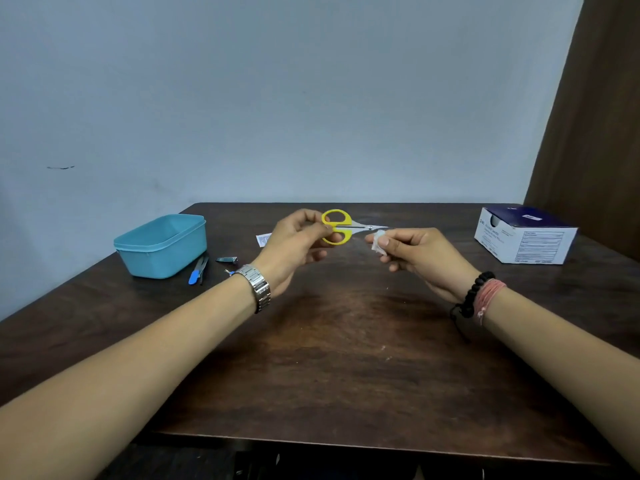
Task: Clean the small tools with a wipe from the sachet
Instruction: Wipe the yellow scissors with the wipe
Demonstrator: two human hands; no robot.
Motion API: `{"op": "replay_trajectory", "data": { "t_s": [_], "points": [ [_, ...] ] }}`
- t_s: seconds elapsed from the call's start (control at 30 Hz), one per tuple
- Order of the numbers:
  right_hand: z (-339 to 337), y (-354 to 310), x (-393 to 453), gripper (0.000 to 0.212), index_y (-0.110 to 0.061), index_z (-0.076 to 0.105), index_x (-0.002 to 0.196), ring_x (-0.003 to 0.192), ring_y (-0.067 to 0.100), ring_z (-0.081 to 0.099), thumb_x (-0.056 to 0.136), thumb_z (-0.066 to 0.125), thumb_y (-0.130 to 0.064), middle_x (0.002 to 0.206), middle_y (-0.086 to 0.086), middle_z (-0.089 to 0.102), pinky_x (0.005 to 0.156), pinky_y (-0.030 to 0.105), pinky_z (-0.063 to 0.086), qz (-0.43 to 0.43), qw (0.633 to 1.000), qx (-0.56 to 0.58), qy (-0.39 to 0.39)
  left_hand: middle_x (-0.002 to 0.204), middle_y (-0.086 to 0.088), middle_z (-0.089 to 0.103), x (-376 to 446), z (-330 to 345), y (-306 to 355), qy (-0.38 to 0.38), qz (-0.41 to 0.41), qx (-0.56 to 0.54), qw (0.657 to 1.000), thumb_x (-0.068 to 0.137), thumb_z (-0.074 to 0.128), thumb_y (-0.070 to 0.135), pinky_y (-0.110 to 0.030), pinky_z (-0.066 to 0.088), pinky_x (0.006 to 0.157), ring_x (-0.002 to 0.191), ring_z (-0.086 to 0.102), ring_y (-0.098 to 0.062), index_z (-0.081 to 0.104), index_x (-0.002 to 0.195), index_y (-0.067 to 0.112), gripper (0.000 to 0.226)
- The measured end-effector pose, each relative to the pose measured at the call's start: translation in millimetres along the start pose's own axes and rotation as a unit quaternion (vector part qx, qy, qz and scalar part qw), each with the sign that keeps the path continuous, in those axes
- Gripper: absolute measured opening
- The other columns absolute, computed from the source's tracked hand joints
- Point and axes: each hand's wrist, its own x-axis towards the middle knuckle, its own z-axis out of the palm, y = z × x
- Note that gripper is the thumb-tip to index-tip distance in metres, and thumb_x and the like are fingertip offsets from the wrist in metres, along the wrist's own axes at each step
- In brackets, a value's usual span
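One pair of small scissors (341,226) with yellow handles is up in the air over the middle of the dark wooden table (346,341). It lies flat, long way left to right, with the shut blades pointing right. My left hand (294,247) pinches a yellow handle loop. My right hand (415,252) pinches a little white wipe (378,241) just under the blade tip. Behind my left hand lies a torn white sachet (264,239); its print is too small to read. Further left are nail clippers (227,260), a tool with a blue handle (197,271) and a blue plastic tub (161,244). Far right sits a white and dark blue box (524,239); I cannot read its label.
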Motion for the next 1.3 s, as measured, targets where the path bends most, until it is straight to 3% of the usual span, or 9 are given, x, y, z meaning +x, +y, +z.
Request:
{"op": "replay_trajectory", "data": {
  "t_s": [0.13, 0.3, 0.5, 0.6, 0.8, 1.0, 1.13, 1.2, 1.3],
  "points": [
    [9, 1, 1, 0.01, -0.001, 0.069, 0.089, 0.066, 0.008, 0.067, 0.091, 0.059, 0.001, 0.072, 0.001, 0.071, 0.066, 0.016, 0.055, 0.029, 0.993, 0.11, 0.013, 0.084, -0.007, 0.074, -2, 8, -9, -0.045, 0.001, 0.004, 0.999, 0.092, 0.061, 0.006, -0.02, 0.05, 0.064, 0.073, 0.065, -0.014, 0.053, 0.092, 0.015, 0.012],
    [8, -3, 1, 0.014, -0.001, 0.069, 0.1, 0.079, 0.009, 0.07, 0.09, 0.059, 0.002, 0.09, 0.003, 0.075, 0.073, 0.016, 0.055, 0.033, 0.986, 0.165, 0.008, 0.092, -0.014, 0.071, -5, 12, -12, -0.092, 0.026, 0.082, 0.992, 0.086, 0.068, 0.002, -0.026, 0.056, 0.071, 0.076, 0.067, -0.019, 0.053, 0.107, 0.011, 0.027],
    [11, -4, -2, 0.021, 0.004, 0.068, 0.107, 0.062, 0.003, 0.061, 0.089, 0.064, -0.006, 0.075, 0.0, 0.069, 0.06, 0.015, 0.053, 0.048, 0.992, 0.114, 0.016, 0.093, -0.007, 0.074, -5, 14, -16, -0.109, 0.086, 0.174, 0.975, 0.087, 0.068, 0.004, -0.032, 0.057, 0.075, 0.08, 0.072, -0.022, 0.058, 0.113, 0.016, 0.03],
    [10, -7, -3, 0.012, -0.004, 0.072, 0.097, 0.062, 0.002, 0.058, 0.09, 0.064, -0.009, 0.071, -0.005, 0.068, 0.059, 0.015, 0.051, 0.034, 0.992, 0.119, 0.034, 0.093, -0.005, 0.074, -5, 13, -16, -0.12, 0.11, 0.222, 0.961, 0.088, 0.066, 0.006, -0.035, 0.058, 0.079, 0.081, 0.073, -0.023, 0.061, 0.112, 0.022, 0.03],
    [3, -16, -1, 0.008, -0.007, 0.073, 0.085, 0.061, 0.004, 0.057, 0.084, 0.069, -0.014, 0.075, -0.001, 0.065, 0.059, 0.015, 0.05, 0.005, 0.983, 0.161, 0.088, 0.093, -0.004, 0.074, -4, 12, -16, -0.117, 0.118, 0.244, 0.955, 0.087, 0.065, 0.005, -0.036, 0.058, 0.081, 0.08, 0.073, -0.022, 0.062, 0.112, 0.026, 0.032],
    [-12, -17, 3, 0.009, -0.007, 0.071, 0.091, 0.063, 0.005, 0.055, 0.092, 0.062, -0.011, 0.076, -0.001, 0.065, 0.061, 0.014, 0.051, -0.002, 0.973, 0.186, 0.138, 0.094, -0.005, 0.074, -3, 10, -16, -0.106, 0.117, 0.248, 0.956, 0.087, 0.066, 0.007, -0.036, 0.059, 0.081, 0.079, 0.073, -0.021, 0.062, 0.114, 0.019, 0.031],
    [-5, -9, 1, 0.017, -0.005, 0.069, 0.083, 0.064, 0.007, 0.055, 0.095, 0.056, -0.006, 0.072, -0.002, 0.069, 0.06, 0.014, 0.051, 0.025, 0.99, 0.118, 0.075, 0.093, -0.003, 0.075, -2, 8, -18, -0.094, 0.108, 0.235, 0.961, 0.086, 0.067, 0.006, -0.038, 0.059, 0.081, 0.079, 0.073, -0.021, 0.063, 0.113, 0.02, 0.03],
    [3, -7, 0, 0.018, -0.005, 0.07, 0.081, 0.064, 0.005, 0.056, 0.094, 0.056, -0.005, 0.079, -0.003, 0.072, 0.062, 0.015, 0.052, 0.016, 0.993, 0.108, 0.038, 0.092, -0.002, 0.075, -2, 9, -19, -0.099, 0.109, 0.242, 0.959, 0.086, 0.066, 0.006, -0.038, 0.059, 0.081, 0.079, 0.074, -0.021, 0.063, 0.11, 0.026, 0.031],
    [6, -9, 0, 0.014, -0.006, 0.072, 0.084, 0.063, 0.002, 0.058, 0.092, 0.061, -0.006, 0.087, -0.005, 0.075, 0.063, 0.015, 0.052, 0.001, 0.991, 0.121, 0.047, 0.092, -0.002, 0.075, -2, 10, -19, -0.109, 0.113, 0.247, 0.956, 0.087, 0.066, 0.007, -0.037, 0.059, 0.081, 0.079, 0.074, -0.02, 0.062, 0.106, 0.033, 0.033]
  ]
}}
